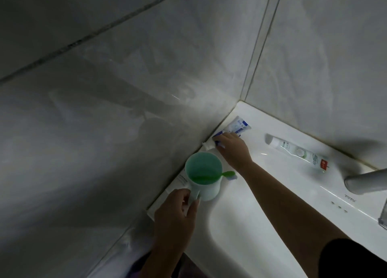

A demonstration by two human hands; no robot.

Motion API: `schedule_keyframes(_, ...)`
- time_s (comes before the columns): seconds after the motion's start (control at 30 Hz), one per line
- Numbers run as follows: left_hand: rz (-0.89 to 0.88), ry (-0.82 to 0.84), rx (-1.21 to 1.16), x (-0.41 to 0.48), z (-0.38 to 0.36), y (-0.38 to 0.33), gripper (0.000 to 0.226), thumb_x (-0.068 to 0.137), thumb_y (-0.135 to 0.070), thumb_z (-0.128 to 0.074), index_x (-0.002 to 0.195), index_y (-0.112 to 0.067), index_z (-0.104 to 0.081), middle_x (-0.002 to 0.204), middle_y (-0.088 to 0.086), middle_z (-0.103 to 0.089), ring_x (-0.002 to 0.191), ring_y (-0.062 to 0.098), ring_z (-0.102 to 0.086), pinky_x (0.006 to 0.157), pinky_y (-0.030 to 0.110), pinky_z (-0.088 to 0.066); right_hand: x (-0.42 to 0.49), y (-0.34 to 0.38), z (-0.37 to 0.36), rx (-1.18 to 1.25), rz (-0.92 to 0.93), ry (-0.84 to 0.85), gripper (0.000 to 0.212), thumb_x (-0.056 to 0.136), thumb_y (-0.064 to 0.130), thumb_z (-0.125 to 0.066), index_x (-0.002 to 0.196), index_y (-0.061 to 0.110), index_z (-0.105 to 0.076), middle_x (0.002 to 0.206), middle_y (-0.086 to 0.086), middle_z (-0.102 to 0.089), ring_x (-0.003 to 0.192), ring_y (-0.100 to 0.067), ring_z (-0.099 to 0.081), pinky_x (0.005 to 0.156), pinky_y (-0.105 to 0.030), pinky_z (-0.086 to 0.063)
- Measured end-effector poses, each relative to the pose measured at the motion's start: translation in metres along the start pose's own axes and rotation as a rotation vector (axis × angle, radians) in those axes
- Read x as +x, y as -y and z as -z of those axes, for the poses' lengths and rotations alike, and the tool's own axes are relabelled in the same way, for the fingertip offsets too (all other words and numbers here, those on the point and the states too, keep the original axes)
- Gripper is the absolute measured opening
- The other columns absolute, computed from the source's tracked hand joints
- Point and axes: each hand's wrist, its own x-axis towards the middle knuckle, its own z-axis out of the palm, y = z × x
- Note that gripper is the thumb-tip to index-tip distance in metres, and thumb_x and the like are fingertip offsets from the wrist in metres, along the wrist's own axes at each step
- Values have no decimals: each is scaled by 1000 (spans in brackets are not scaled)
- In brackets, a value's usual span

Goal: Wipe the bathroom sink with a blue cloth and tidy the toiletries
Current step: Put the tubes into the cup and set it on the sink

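1. Two hands are busy at the left ledge of the sink [240,215], and the cup [204,176] is the fixed mark for everything below.
2. The left hand [178,210] is just on the near side of the cup, thumb and fingers closed round its handle.
3. A green toothbrush [228,174] lies in the cup, its head poking over the right side of the rim.
4. The right hand [232,148] is just beyond the cup, fingers bent down over a blue and white toothpaste tube [238,126], which it appears to grip.
5. That tube lies flat against the side wall [125,110]. Its long axis runs along the wall, cap end almost touching the cup's far rim and crimped end pointing away into the corner.
6. My judgement: the right hand is the nearer one, so the tube can be slid or lifted cap-first toward the cup while the left hand steadies it.
7. A second tube [297,152] lies well to the right of the cup on the back ledge, with the tap [364,181] farther right again.
8. No blue cloth is in view, so wiping looks not yet begun or already set aside; I cannot tell which.
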Motion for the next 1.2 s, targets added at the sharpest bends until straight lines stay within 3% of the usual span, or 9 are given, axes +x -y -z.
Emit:
schedule_keyframes(0.17,-21,-19,16,2,1,0,15,81,-35,-67,87,-22,-63,78,-8,-65,70,5,-62,64,34,-53,1,-2,2,13,-26,18,26,89,18,-56,114,14,-64,113,-6,-65,103,-24,-58,89,-33,-46)
schedule_keyframes(0.27,-13,-12,24,2,3,0,12,81,-35,-67,85,-25,-61,77,-8,-65,69,4,-61,63,33,-52,-2,4,21,105,-72,-64,21,90,14,-55,107,10,-67,104,-7,-68,93,-24,-60,80,-28,-46)
schedule_keyframes(0.43,-46,-3,37,3,0,-11,12,79,-28,-71,86,-21,-63,78,-7,-67,70,7,-63,61,25,-46,-18,2,63,558,-343,-250,14,83,0,-61,90,7,-71,91,-6,-70,81,-15,-60,75,-19,-46)
schedule_keyframes(0.57,-110,22,21,6,-6,-26,17,77,-36,-64,83,-21,-63,76,-5,-67,70,12,-65,62,33,-50,-38,2,106,898,-468,-346,20,82,-9,-56,89,3,-70,65,16,-68,61,5,-59,61,-9,-44)
schedule_keyframes(0.67,-170,48,38,9,-12,-42,12,77,-27,-72,81,-19,-64,74,-4,-68,69,13,-65,62,28,-47,-53,0,142,972,-450,-433,20,82,-7,-59,86,10,-70,65,18,-69,63,2,-62,66,-17,-49)
schedule_keyframes(0.77,-247,90,42,13,-19,-59,18,75,-37,-63,77,-19,-64,69,-5,-66,65,13,-63,56,23,-43,-68,5,182,1042,-379,-521,27,83,-7,-58,81,18,-68,66,13,-71,65,-4,-64,68,-22,-55)
schedule_keyframes(0.87,-337,77,51,15,-29,-76,18,72,-38,-57,69,-21,-60,57,-10,-57,53,9,-53,48,9,-28,-81,14,218,1134,-301,-590,25,84,-7,-57,83,16,-67,69,10,-72,68,-8,-65,70,-25,-56)
schedule_keyframes(1.0,-416,81,50,16,-41,-100,10,72,-27,-66,69,-20,-61,57,-9,-57,53,6,-46,49,4,-22,-96,17,246,1215,-231,-602,20,84,-5,-56,88,12,-67,73,5,-73,70,-10,-66,67,-23,-54)
schedule_keyframes(1.2,-459,168,31,17,-50,-122,8,79,-26,-69,81,-19,-64,71,-7,-66,66,10,-58,56,19,-34,-109,1,247,1271,-288,-505,16,84,-7,-54,89,4,-65,70,0,-73,66,-10,-68,64,-20,-55)
